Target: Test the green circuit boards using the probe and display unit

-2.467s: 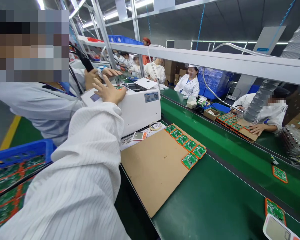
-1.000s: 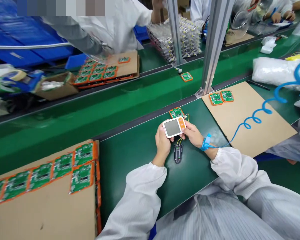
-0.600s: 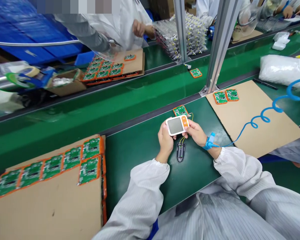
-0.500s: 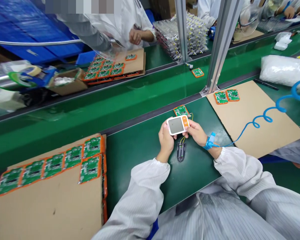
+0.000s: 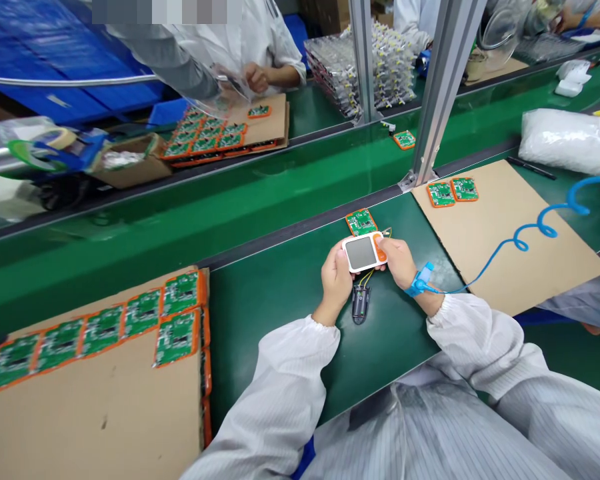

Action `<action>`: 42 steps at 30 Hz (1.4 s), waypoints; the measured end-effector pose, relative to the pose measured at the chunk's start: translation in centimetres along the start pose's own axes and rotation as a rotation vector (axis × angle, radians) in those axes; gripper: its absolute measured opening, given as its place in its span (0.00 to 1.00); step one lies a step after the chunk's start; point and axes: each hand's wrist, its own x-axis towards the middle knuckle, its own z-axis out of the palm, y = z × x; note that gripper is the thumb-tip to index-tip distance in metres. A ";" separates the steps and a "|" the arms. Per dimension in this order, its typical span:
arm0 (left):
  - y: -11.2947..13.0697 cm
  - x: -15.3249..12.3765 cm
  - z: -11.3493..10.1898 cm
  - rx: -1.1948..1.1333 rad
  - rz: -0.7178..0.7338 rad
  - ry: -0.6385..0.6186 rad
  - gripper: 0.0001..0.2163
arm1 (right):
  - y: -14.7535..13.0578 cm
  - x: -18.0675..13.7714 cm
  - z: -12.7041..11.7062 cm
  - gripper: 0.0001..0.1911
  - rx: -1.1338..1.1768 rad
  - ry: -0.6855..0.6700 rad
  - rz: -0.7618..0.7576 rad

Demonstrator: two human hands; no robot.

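Observation:
Between my hands is a small white handheld device [image 5: 361, 253] with a grey screen and orange buttons, its face turned up. My left hand [image 5: 336, 279] is closed on its left end, thumb along the edge. My right hand [image 5: 399, 262] grips the right end, the thumb over the orange buttons. Yellow wires run from beneath the device to a black battery holder [image 5: 361, 305] lying on the green bench. Just beyond the device lies an orange-edged green circuit board [image 5: 361, 222]. A blue wrist strap [image 5: 421, 280] is on my right wrist.
At left, cardboard [image 5: 105, 413] bears several circuit boards. Another cardboard sheet [image 5: 515, 247] at right carries two boards [image 5: 453, 192], with a coiled blue cord [image 5: 523, 243] above it. A metal post [image 5: 437, 87] rises from the bench's far edge. Across the green conveyor [image 5: 280, 177] sits a co-worker [image 5: 260, 47].
The device has shifted slightly to the right in my hands. My right thumb has moved up onto the orange buttons. On the conveyor, a circuit board has moved right.

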 end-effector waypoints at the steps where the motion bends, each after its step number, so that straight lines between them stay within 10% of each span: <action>1: 0.0 0.0 0.0 -0.002 -0.004 -0.002 0.23 | -0.1 0.0 0.0 0.24 0.000 0.003 -0.008; 26: 0.0 1.0 0.1 -0.167 -0.077 0.080 0.22 | -0.4 -0.2 0.2 0.11 0.027 -0.143 -0.045; 42: 0.2 0.9 0.1 -0.148 -0.054 0.067 0.23 | 0.0 0.1 -0.1 0.23 0.033 -0.145 -0.058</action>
